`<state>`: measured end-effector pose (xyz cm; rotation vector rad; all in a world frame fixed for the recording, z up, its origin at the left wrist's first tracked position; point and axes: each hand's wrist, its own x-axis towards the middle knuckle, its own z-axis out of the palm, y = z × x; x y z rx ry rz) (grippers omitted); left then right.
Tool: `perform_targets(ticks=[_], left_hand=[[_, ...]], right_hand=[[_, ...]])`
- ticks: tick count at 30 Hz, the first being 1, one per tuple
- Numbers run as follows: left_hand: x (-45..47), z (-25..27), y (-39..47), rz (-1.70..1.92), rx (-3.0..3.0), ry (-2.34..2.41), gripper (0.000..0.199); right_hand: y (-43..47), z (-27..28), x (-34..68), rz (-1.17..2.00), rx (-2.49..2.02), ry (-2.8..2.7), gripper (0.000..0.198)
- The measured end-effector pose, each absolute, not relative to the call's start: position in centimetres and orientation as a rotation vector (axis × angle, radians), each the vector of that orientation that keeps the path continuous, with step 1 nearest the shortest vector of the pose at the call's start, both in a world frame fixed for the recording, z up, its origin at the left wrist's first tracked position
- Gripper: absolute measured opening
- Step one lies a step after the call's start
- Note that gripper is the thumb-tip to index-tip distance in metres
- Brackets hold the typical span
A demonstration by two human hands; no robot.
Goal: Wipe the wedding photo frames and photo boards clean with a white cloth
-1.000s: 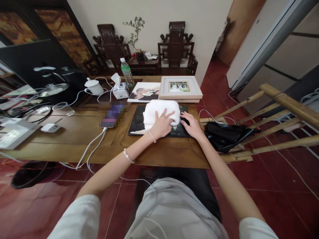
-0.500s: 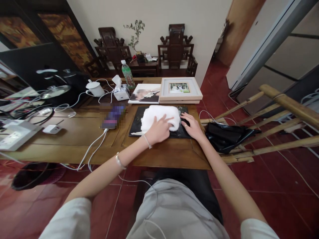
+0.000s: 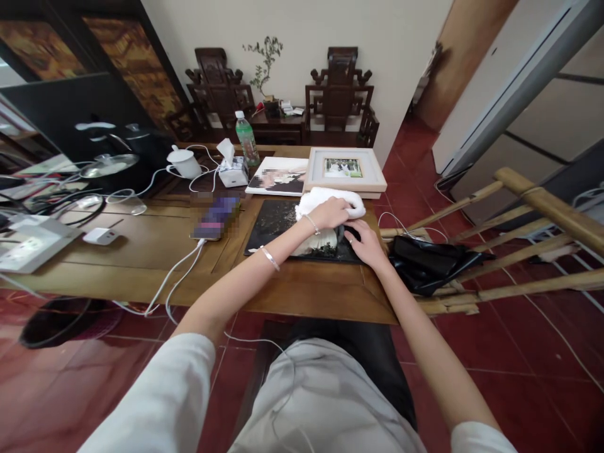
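Note:
A folded white towel [image 3: 309, 199] lies bunched over the upper right part of a dark photo panel [image 3: 267, 229] on the table. My left hand [image 3: 331, 212] is on the towel, fingers bent into it and pressing it against the panel. Close by, my right hand [image 3: 365, 241] rests on the panel's right edge with its fingers apart, its fingertips near the towel. Below the towel, a pale shape in the panel's picture shows; the towel and my left forearm hide other parts.
Behind the panel are a framed photo [image 3: 372, 167] and a flat photo print [image 3: 268, 182]. Left stand a tissue box [image 3: 233, 173], a green-labelled bottle [image 3: 246, 139], a lidded white cup [image 3: 185, 163], a phone [image 3: 216, 218] on cables and a power strip [image 3: 35, 245]. A bamboo rack [image 3: 528, 220] is right.
My left hand has pushed the towel up and to the right, uncovering the panel's left and lower parts. My right hand stays at the right edge.

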<state>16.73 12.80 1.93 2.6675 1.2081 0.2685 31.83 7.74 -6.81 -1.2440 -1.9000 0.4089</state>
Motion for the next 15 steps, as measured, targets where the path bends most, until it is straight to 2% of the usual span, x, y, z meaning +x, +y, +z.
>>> perform_targets(ticks=[8, 15], left_hand=[[5.2, -1.9, 11.1, 0.445, 2.610, 1.450, 0.042], [1.3, -2.5, 5.7, 0.328, 2.684, 1.532, 0.038]], right_hand=[[7.4, -6.7, 31.7, 0.453, -1.260, -1.866, 0.029], [7.3, -6.5, 31.7, 0.454, -1.262, -1.857, 0.029]])
